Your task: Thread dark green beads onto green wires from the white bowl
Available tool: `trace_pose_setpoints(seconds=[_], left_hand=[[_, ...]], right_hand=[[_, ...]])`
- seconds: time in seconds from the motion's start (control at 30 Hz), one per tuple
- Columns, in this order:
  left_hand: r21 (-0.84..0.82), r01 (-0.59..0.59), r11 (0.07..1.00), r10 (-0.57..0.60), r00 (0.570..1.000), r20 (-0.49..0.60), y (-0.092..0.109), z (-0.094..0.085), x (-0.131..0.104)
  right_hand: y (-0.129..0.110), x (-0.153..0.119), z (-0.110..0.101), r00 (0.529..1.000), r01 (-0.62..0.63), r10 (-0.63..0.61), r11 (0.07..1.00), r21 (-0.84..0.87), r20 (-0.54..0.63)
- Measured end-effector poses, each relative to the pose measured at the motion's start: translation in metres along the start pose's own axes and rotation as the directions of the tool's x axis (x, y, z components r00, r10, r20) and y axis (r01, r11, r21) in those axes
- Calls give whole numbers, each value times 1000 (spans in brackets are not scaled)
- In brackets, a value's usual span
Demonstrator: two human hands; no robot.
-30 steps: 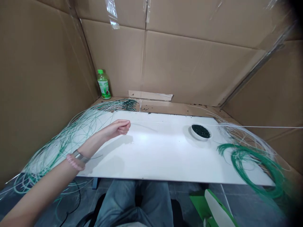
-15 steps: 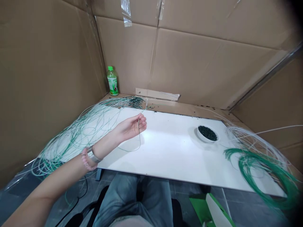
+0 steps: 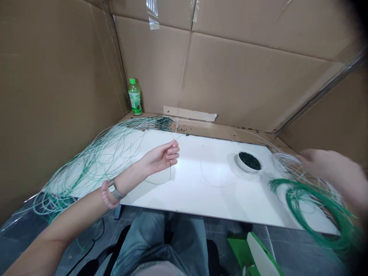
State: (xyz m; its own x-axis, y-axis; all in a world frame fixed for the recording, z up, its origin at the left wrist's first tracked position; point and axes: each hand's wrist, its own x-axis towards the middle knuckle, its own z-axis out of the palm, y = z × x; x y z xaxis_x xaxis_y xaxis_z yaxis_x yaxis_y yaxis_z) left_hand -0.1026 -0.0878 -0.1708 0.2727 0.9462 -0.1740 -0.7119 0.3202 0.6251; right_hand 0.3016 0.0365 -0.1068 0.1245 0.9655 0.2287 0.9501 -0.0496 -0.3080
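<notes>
My left hand (image 3: 165, 155) is closed above the white table, thumb and finger pinching a thin green strand (image 3: 170, 178). One end pokes up past the fingertips and the rest loops down below the hand. At the right edge my right hand (image 3: 330, 166) is smeared by motion, over a bundle of white strands (image 3: 283, 159). Its fingers do not show clearly. A faint pale strand (image 3: 205, 178) curves across the table between the hands. Just in front of the right hand lies a coil of green strands (image 3: 296, 205).
A white bowl (image 3: 240, 164) of small dark green pieces stands at the table's right. Green and white strands (image 3: 86, 163) with dark tips spread over the left. A green-capped bottle (image 3: 135, 97) stands in the back corner. Cardboard walls (image 3: 230, 76) enclose the table (image 3: 218, 203).
My right hand has come into view at the right edge. A pale curved strand now shows mid-table. My left fingers have curled more, staying in nearly the same place.
</notes>
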Motion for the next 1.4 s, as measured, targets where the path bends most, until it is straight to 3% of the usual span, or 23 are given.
trace_pose_setpoints(seconds=[0.07,0.13,0.17,0.2,0.23,0.27,0.3,0.33,0.4,0.53,0.6,0.77,0.9,1.03,1.1,1.17,1.23,1.3,1.33,1.4], left_hand=[[24,13,1000,-14,1000,15,-3,0,1],[50,18,999,-20,999,26,-6,0,3],[63,18,998,-20,999,30,-7,-1,4],[76,16,997,-18,999,32,-8,-1,5],[89,13,996,-16,999,31,-9,-2,5],[103,9,995,-12,1000,27,-9,-3,6],[117,3,993,-5,1000,22,-9,-5,6],[131,-7,991,5,1000,14,-8,-7,5],[159,-39,987,41,999,-11,-7,-11,4],[216,-183,959,205,975,-85,-10,-18,5],[263,-285,922,324,939,-119,-18,-18,9],[410,-428,806,512,851,-120,-53,-11,21],[537,-415,734,530,845,-71,-80,-13,26],[654,-380,654,531,846,-39,-91,-21,25],[696,-365,618,513,859,-5,-88,-23,21],[741,-379,554,534,845,32,-80,-22,14],[802,-422,422,620,780,84,-69,-16,7],[857,-454,246,682,709,179,-60,-7,0],[867,-466,176,686,690,231,-56,-2,-2],[865,-487,121,674,680,289,-54,6,-4]], right_hand=[[-34,-13,19,960,243,-243,970,17,136],[-77,-34,46,885,379,-403,914,143,232],[-99,-47,60,819,436,-498,863,256,283],[-120,-58,74,690,418,-636,740,527,345],[-138,-69,85,587,288,-725,602,745,359],[-153,-79,95,524,80,-769,473,877,366],[-164,-86,102,481,-157,-780,372,915,400],[-171,-92,108,475,-224,-781,337,914,404],[-176,-101,115,527,-314,-748,270,910,403],[-170,-116,124,788,-346,-516,79,935,336],[-172,-125,127,870,-332,-385,4,943,308],[-197,-150,128,918,-338,-267,-133,932,295],[-212,-158,129,941,-309,-216,-226,924,262],[-213,-158,132,970,-236,-142,-335,912,198],[-209,-159,134,984,-119,-154,-231,966,85],[-203,-161,135,972,38,-229,-34,999,-45],[-196,-165,137,934,190,-329,136,972,-137],[-190,-170,139,895,278,-412,212,937,-173],[-188,-172,140,870,330,-453,249,911,-191],[-186,-175,142,823,434,-519,314,844,-231]])
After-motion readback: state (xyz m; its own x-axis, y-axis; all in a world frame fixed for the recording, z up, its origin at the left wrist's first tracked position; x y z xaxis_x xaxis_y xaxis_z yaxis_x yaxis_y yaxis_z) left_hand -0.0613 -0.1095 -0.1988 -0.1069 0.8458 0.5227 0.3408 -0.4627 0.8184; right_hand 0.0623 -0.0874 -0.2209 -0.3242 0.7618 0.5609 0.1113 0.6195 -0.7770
